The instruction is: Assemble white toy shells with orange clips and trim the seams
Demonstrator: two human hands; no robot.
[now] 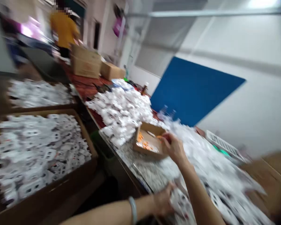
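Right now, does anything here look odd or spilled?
Nothing clearly looks spilled or damaged, though blur hides detail. The blue board looks askew, but the wall has slanting lines too, so perhaps it's just camera angle.

Sm. box w/ parts on table, pile just behind, lg. box to L

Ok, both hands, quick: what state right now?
Left hand: holding a white piece.
Right hand: at the box; blurred, grip can't be told.
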